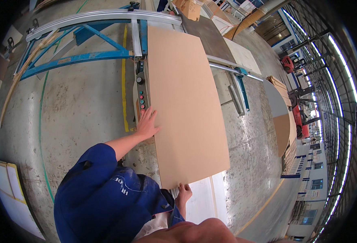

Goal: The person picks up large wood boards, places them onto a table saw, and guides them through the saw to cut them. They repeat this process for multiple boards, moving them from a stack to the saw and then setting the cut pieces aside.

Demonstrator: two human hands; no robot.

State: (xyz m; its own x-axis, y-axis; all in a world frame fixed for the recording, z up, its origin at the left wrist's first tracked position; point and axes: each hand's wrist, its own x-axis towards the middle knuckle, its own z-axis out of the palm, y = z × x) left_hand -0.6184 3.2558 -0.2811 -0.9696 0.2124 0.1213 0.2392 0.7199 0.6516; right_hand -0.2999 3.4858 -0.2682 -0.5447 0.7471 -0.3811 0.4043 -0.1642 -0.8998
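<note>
A long tan board (pixel 186 105) lies flat across a sliding table saw, its near end reaching toward me. My left hand (pixel 147 124) is at the board's left edge, fingers stretched out and thumb over the board. The fingertips are close to the control panel (pixel 140 87), which has red and green buttons and a black knob. At the near end my right hand (pixel 183 194) grips the board's edge, fingertips on top and the rest of the grip hidden beneath.
To the left extends a blue outrigger frame (pixel 77 56) with an aluminium fence (pixel 101 15). A leaning wood strip (pixel 24 77) stands beyond. Rails with a metal stop (pixel 236 97) run right of the board. White panels (pixel 200 198) lie below its near end. Red forklifts (pixel 300 121) stand farther right.
</note>
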